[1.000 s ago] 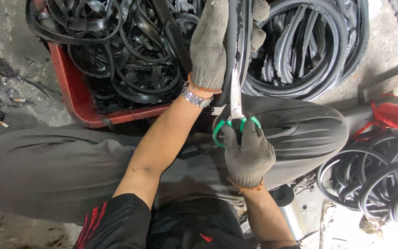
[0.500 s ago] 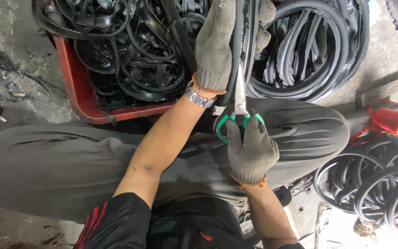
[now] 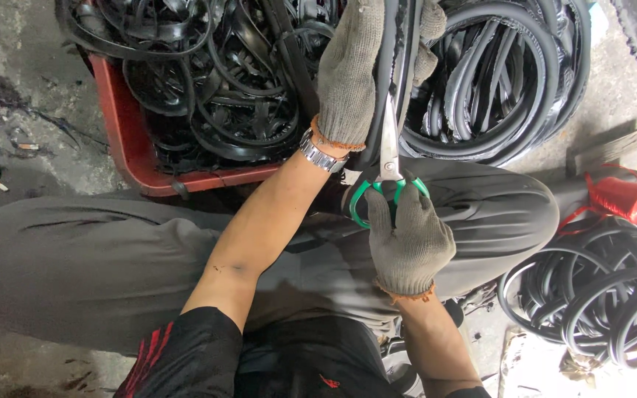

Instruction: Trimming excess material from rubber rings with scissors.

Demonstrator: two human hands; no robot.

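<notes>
Head view: left hand [image 3: 355, 74] fingers grip rubber strip [image 3: 391, 66]; right hand [image 3: 409, 239] fingers clasp scissors [image 3: 389, 173], blades half hidden.

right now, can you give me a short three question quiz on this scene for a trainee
1. True or false: both hands wear knit gloves.
2. Which hand works the green-handled scissors? A left, B right
3. Fill in: the red crate holds a tangle of black rubber ____.

Key:
1. True: the left hand and the right hand are both gloved.
2. B; the left hand grips the black rubber strip above the blades.
3. strips
</notes>
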